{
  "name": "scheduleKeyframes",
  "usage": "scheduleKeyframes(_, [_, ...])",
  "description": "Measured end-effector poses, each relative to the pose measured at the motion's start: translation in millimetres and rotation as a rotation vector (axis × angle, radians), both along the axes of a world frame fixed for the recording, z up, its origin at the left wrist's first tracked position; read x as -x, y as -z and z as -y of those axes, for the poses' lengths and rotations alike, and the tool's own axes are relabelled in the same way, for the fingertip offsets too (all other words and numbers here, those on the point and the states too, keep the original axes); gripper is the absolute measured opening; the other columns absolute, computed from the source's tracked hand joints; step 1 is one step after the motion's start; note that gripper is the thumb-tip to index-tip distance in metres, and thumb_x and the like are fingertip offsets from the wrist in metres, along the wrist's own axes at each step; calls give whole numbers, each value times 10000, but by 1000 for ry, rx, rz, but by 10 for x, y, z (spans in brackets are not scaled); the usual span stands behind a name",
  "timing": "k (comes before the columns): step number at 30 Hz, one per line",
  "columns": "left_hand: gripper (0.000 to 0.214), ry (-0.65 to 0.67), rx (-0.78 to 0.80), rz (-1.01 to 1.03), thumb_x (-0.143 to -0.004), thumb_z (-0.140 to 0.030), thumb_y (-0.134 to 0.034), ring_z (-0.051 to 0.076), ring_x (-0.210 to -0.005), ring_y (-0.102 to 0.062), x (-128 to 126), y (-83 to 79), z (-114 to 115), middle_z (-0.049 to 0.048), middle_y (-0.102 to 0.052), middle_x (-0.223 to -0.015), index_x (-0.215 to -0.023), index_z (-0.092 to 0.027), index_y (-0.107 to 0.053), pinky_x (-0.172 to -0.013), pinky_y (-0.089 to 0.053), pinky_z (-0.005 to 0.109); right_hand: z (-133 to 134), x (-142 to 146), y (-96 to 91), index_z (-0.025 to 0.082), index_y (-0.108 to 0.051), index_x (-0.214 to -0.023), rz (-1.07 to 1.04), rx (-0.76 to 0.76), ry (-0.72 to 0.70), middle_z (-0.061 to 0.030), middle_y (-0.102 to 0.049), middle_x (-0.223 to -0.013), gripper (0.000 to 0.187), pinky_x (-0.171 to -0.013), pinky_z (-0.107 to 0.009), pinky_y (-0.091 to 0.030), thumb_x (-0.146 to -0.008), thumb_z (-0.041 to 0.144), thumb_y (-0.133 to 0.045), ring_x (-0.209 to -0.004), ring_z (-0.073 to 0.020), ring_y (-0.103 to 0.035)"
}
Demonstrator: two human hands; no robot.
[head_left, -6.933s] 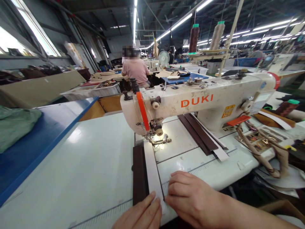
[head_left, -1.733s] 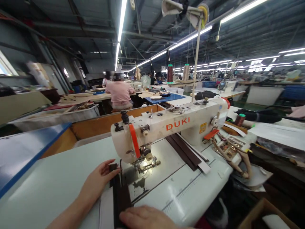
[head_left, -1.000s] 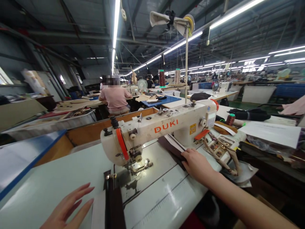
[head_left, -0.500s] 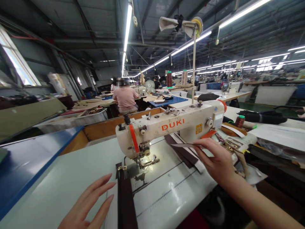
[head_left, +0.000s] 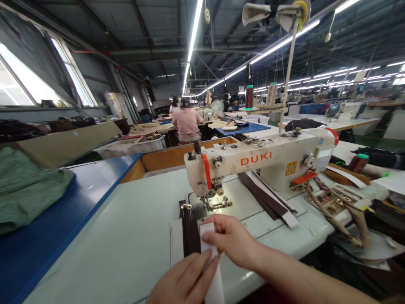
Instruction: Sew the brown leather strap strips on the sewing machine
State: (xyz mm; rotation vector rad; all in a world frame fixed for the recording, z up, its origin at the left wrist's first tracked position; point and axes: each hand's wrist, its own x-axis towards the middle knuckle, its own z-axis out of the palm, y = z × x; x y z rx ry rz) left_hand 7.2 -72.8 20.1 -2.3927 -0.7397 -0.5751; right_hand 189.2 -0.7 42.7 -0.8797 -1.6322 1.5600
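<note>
A white DUKI sewing machine (head_left: pixel 262 162) stands on a pale table (head_left: pixel 126 228). In front of its needle lies a dark brown strip (head_left: pixel 190 230) with a metal ring at its far end, flanked by white strips. My right hand (head_left: pixel 232 240) pinches the top of a white strip (head_left: pixel 211 261) just right of the brown one. My left hand (head_left: pixel 186 280) rests on the same white strip lower down, fingers flat and together.
More brown and white strips (head_left: pixel 268 198) lie under the machine arm. Tan straps and a parts tray (head_left: pixel 335 202) sit at the right. A green cloth (head_left: pixel 28 185) lies on a blue bench (head_left: pixel 63 219) at the left. A person in pink (head_left: pixel 187 122) sits far ahead.
My right hand picked a white strip from the pile by the machine and brought it down beside the brown strip. My left hand moved in from the left onto it.
</note>
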Motion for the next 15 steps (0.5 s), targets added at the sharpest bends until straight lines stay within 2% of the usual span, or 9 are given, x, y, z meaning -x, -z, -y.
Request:
scheduleKeyframes(2, [397, -45, 61, -6, -964, -114, -284, 152, -1106, -604, 122, 5, -54, 80, -671, -1167, -1273, -127, -532, -1006, -445, 255, -83, 129, 109, 153, -620, -1049, 46, -33, 21, 6, -625, -727, 236, -567, -253, -516, -831, 230, -573, -612, -128, -598])
scheduleKeyframes(4, [398, -89, 58, 11, -950, -94, -301, 153, -1118, -602, 257, -5, -121, 85, -663, -1184, -1278, -127, -523, -1001, -458, 266, -107, 124, 158, 151, -593, -1172, 66, -88, 72, -61, -671, -940, 354, -762, -340, -535, -819, 172, -571, -837, -184, -639])
scheduleKeyframes(6, [389, -142, 17, 16, -945, -105, -300, 158, -1061, -637, 359, -3, -194, 85, -675, -1159, -1243, -130, -549, -959, -498, 274, -68, 24, 171, 144, -554, -1271, 140, -256, 57, -128, -616, -1210, 454, -987, -413, -438, -819, 168, -589, -1117, -238, -568])
scheduleKeyframes(8, [385, -199, -21, -14, -923, -108, -296, 172, -999, -670, 408, 26, -259, 94, -692, -1119, -1176, -117, -587, -897, -541, 280, 12, -113, 161, 129, -538, -1316, 270, -488, -97, -161, -505, -1382, 507, -1108, -423, -309, -834, 260, -629, -1295, -268, -438])
scheduleKeyframes(10, [387, -240, -34, -31, -883, -94, -306, 177, -967, -686, 411, 75, -303, 101, -707, -1083, -1119, -113, -611, -845, -563, 266, 98, -232, 123, 101, -487, -1369, 412, -645, -308, -183, -399, -1470, 628, -1158, -411, -214, -838, 394, -648, -1378, -284, -331])
scheduleKeyframes(13, [395, -274, -2, -12, -827, -86, -333, 163, -952, -691, 387, 151, -321, 90, -719, -1057, -1098, -135, -615, -843, -558, 243, 171, -320, 22, 65, -357, -1447, 549, -685, -510, -194, -268, -1530, 787, -1185, -397, -95, -836, 470, -642, -1431, -284, -210])
scheduleKeyframes(15, [414, -295, 61, -7, -802, -82, -348, 157, -972, -684, 380, 182, -313, 82, -713, -1082, -1124, -147, -601, -887, -536, 247, 174, -325, -37, 47, -310, -1462, 608, -735, -568, -198, -238, -1540, 785, -1185, -394, -88, -859, 442, -619, -1438, -275, -191])
